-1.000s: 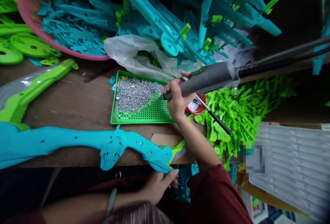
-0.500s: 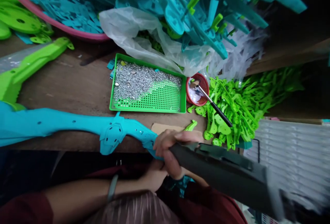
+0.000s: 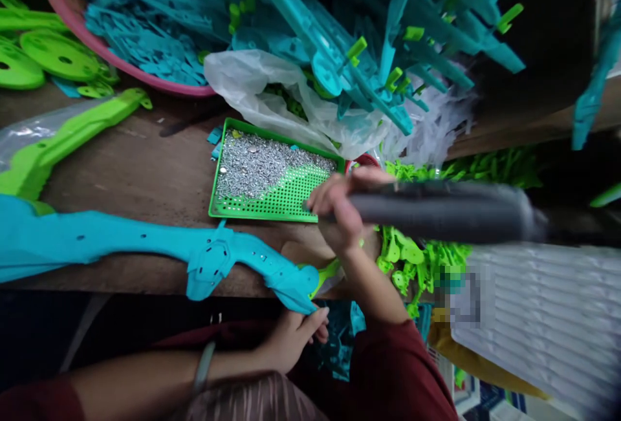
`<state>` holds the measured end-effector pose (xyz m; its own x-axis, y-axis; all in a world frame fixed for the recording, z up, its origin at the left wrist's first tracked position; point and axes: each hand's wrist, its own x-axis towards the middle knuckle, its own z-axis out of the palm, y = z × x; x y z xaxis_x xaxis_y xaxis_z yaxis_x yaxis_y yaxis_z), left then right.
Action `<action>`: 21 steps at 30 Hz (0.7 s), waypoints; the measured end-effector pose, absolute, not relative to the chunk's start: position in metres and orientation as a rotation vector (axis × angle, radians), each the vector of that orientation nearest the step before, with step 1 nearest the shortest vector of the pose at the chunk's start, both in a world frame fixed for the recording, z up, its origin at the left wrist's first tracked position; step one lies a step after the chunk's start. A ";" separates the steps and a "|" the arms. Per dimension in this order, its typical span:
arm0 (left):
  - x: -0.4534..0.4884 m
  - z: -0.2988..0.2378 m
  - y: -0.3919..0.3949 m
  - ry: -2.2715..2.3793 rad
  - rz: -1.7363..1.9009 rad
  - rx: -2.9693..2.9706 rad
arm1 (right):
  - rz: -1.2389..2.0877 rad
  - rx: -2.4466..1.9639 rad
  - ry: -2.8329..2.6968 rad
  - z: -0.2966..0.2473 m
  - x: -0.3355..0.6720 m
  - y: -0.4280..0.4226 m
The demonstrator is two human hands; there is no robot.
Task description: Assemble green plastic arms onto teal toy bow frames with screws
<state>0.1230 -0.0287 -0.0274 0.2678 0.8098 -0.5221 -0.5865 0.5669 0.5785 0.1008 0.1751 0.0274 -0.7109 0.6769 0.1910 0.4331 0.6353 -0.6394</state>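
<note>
As the green tray [image 3: 291, 196] of silvery screws [image 3: 252, 165] stands on the desk [image 3: 126, 169], right hand [image 3: 334, 214]: wrapped round a dark, blurred power tool [image 3: 451, 213], its tip by the tray's near right side.
Left hand [image 3: 291, 337]: pinching the right end of the long blue piece [image 3: 211, 256], nearer the person than the tray.
Blue piece: along the desk's edge, in front of the tray.
Pink basin [image 3: 145, 82]: beyond the tray, leftward.

Dim, uneven light leaves deep shadow under the bench [image 3: 130, 169] and at upper right, with tiny glints on the screws [image 3: 255, 165], while motion smears the dark tool [image 3: 446, 214] and wide-angle distortion stretches the outer edges.
</note>
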 end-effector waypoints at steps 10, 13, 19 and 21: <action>0.121 -0.025 -0.026 0.887 0.926 0.332 | 0.826 -0.870 -1.880 -0.004 0.053 0.214; 0.120 -0.024 -0.026 0.889 0.927 0.338 | 0.784 -0.880 -1.930 -0.008 0.050 0.216; 0.121 -0.024 -0.026 0.911 0.938 0.346 | 0.725 -0.909 -1.862 0.025 0.052 0.202; 0.122 -0.024 -0.026 0.918 0.935 0.349 | 0.735 -0.880 -1.886 0.052 0.072 0.177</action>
